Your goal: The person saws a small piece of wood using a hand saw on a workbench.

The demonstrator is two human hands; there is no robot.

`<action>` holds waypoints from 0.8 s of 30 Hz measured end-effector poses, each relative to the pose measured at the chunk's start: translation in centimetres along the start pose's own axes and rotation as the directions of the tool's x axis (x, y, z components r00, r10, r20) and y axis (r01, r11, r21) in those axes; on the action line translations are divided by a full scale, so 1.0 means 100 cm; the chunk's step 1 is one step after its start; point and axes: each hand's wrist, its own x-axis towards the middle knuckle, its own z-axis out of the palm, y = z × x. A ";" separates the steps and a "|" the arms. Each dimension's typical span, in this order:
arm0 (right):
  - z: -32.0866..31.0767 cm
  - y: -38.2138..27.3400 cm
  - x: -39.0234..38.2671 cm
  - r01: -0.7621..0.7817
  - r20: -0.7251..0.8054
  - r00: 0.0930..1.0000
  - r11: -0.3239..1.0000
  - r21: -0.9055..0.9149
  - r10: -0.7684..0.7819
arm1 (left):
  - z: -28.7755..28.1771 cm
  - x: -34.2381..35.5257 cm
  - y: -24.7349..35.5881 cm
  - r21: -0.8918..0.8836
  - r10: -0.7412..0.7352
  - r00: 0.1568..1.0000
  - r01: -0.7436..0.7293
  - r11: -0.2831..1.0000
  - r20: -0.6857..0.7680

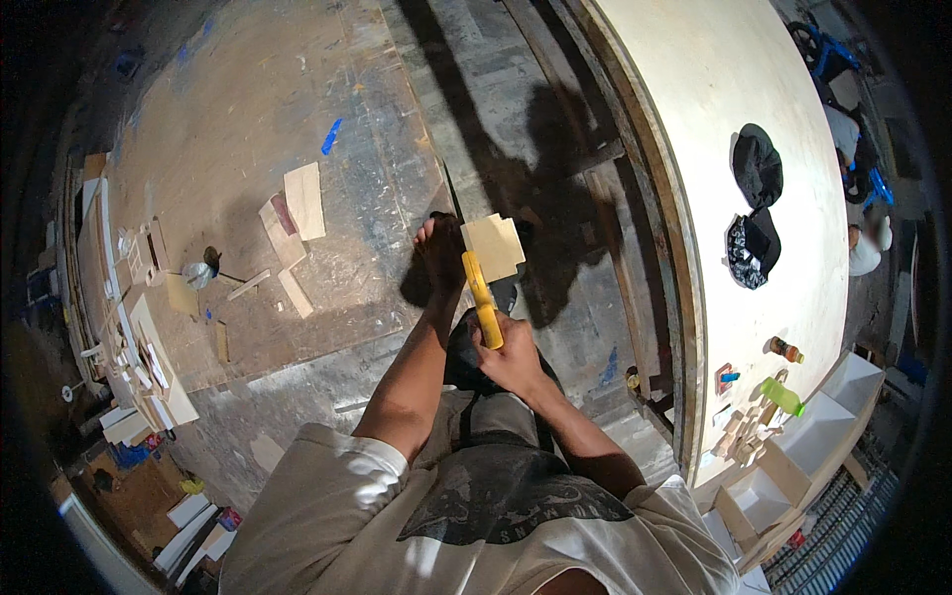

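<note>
The person looks down at a yellow tool (484, 309), with the right grip (509, 355) closed round its near end, in front of the body. The tool's far end meets the lower left of a pale panel (494, 245), a thin flat piece with notched corners on its right side. The left grip (438, 248) is at the panel's left edge, mostly in shadow; from here I can't tell whether its fingers pinch the panel or only lie against it.

Over on the left is a brown counter (248, 109), scuffed and stained. Some flat wood pieces (304, 201) lie on it, overlapping, with a narrow stick (248, 285) near them and a scrap of blue tape (331, 136) farther off. More offcuts (159, 369) crowd together toward its near left corner.

To the right, past the dark floor (451, 69) where the person's shadow falls, stands a white counter (684, 89). Two dark caps (759, 167) sit on it, one just beyond the other. Nearer the person are a small bottle (786, 349) on its side and a green bottle (783, 397) among wooden bits. A divided box (808, 466) is at the near edge, and another person (868, 248) shows beyond the counter's far side.
</note>
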 end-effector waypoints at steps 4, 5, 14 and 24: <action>0.001 -0.005 0.002 -0.063 0.052 0.997 0.998 0.003 0.062 | 0.003 -0.002 0.001 0.053 0.041 0.999 -0.041 0.998 -0.002; 0.001 -0.005 0.002 -0.071 0.057 0.996 0.997 -0.002 0.071 | 0.004 -0.003 0.001 0.069 0.051 0.999 -0.051 0.996 -0.004; -0.012 -0.013 0.016 -0.071 0.003 0.997 0.996 0.053 0.071 | 0.007 -0.004 0.003 0.269 0.085 0.995 -0.069 0.961 -0.050; -0.015 -0.039 0.013 -0.098 0.037 0.994 0.995 -0.020 0.099 | 0.008 -0.002 0.002 0.498 0.116 0.993 -0.117 0.859 0.034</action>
